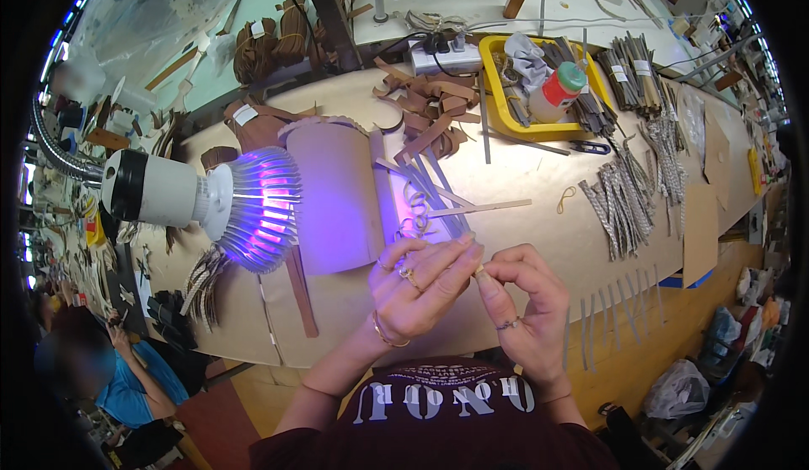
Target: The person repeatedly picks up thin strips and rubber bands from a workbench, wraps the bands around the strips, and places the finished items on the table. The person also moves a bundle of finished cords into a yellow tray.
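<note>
My left hand (424, 285), with rings and a bracelet, is held above the near edge of the work table, its fingers together and its thumb mostly hidden. My right hand (529, 301) meets it, thumb and index finger pinched at the left fingertips. A small pale piece shows between the two hands, too little of it to name. Just beyond the fingers lie a narrow beige strip (493, 207), several grey-blue strips (438, 177) and several small strap loops (415, 200).
A lamp (253, 209) glows purple at left beside a curved tan board (333, 200). Brown straps (430, 112) lie beyond. A yellow tray (497, 99) holds a green-capped bottle (558, 91). Patterned strips (619, 205) lie right; grey strips (615, 312) line the near edge. Another person (135, 377) sits at left.
</note>
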The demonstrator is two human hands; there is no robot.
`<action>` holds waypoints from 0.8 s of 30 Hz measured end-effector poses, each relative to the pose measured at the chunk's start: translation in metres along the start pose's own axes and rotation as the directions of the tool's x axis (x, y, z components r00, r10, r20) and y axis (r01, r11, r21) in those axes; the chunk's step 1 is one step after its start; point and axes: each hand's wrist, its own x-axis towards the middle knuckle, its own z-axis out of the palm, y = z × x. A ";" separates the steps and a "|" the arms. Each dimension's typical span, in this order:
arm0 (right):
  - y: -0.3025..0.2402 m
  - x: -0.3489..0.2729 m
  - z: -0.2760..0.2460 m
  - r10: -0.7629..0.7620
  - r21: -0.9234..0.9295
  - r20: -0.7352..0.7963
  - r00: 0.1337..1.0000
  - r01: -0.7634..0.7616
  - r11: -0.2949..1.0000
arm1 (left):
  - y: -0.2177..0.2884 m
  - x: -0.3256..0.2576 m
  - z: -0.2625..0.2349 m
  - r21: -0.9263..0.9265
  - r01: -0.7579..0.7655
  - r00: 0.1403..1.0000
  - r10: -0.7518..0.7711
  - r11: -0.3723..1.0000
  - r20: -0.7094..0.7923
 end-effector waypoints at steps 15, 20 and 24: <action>0.016 -0.001 -0.010 -0.093 0.072 -0.026 0.995 0.095 0.993 | 0.005 0.011 -0.003 -0.097 -0.023 0.993 0.034 0.995 0.113; 0.020 -0.004 -0.013 -0.150 -0.025 -0.033 0.988 0.149 0.988 | 0.007 0.017 -0.012 -0.248 0.101 0.969 -0.039 0.963 0.244; 0.022 -0.006 -0.009 -0.168 -0.104 -0.053 0.984 0.162 0.981 | 0.011 0.017 -0.010 -0.340 0.246 0.951 -0.158 0.908 0.267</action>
